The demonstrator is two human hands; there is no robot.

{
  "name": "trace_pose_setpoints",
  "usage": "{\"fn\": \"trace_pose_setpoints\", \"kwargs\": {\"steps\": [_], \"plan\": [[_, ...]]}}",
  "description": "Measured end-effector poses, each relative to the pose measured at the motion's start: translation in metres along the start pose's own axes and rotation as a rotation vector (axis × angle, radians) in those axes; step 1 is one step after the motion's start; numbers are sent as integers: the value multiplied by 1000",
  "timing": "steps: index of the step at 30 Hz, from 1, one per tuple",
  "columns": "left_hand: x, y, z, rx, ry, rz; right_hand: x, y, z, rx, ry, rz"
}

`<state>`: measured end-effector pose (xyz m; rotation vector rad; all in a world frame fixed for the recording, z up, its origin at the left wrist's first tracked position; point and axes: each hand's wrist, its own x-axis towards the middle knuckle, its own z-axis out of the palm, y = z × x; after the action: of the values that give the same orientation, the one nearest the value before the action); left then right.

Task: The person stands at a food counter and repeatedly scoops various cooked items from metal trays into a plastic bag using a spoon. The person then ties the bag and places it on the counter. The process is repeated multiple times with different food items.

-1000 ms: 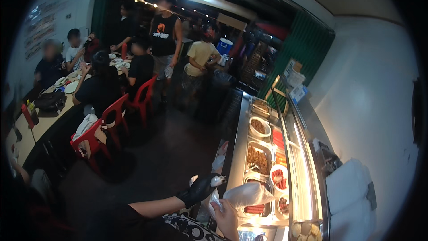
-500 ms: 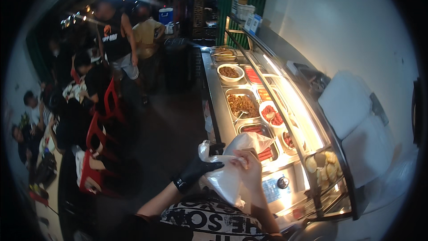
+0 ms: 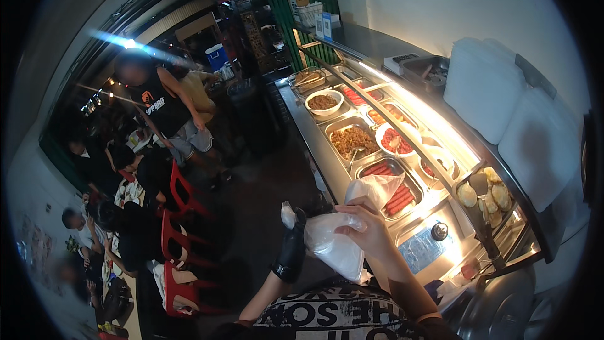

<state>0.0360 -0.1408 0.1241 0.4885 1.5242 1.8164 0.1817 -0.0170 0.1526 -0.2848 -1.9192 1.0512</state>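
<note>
A white plastic bag (image 3: 333, 253) hangs in front of my chest, bulging below and with a loose flap spreading toward the food trays. My left hand (image 3: 292, 247), in a black glove, is closed on the bag's left side, and a white tip of plastic pokes up beside the thumb. My bare right hand (image 3: 370, 230) pinches the bag's upper right part between bent fingers and thumb. What the bag contains is hidden. Just beyond the hands, a metal tray of red sausages (image 3: 399, 201) sits in the lit counter, partly covered by the flap.
The steel food counter (image 3: 302, 123) holds bowls and trays, including minced brown food (image 3: 346, 141) with a spoon. Its slanted glass frame runs along the right. Stacked white containers (image 3: 484, 94) stand behind it. Red chairs (image 3: 173, 236), seated people and one standing person (image 3: 167, 104) are at left.
My view has turned, so the counter appears tilted. Both hands still grip the bag; my left hand has turned more upright, and my right fingers have shifted along the plastic. The standing person leans more.
</note>
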Motion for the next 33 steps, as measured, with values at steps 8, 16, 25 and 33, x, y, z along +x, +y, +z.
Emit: {"fn": "trace_pose_setpoints", "kwargs": {"steps": [8, 16, 25, 33], "plan": [[-10, 34, 27, -214, -129, 6, -12, 12, -7, 368, 85, 287], [0, -1, 2, -83, -251, 147, -9, 23, -9, 287, -14, 213], [-5, 20, 32, -224, -225, 89, -15, 7, -23, 299, -5, 159], [-5, 12, 30, -153, -182, 39, -26, 5, -13, 272, 8, 269]]}}
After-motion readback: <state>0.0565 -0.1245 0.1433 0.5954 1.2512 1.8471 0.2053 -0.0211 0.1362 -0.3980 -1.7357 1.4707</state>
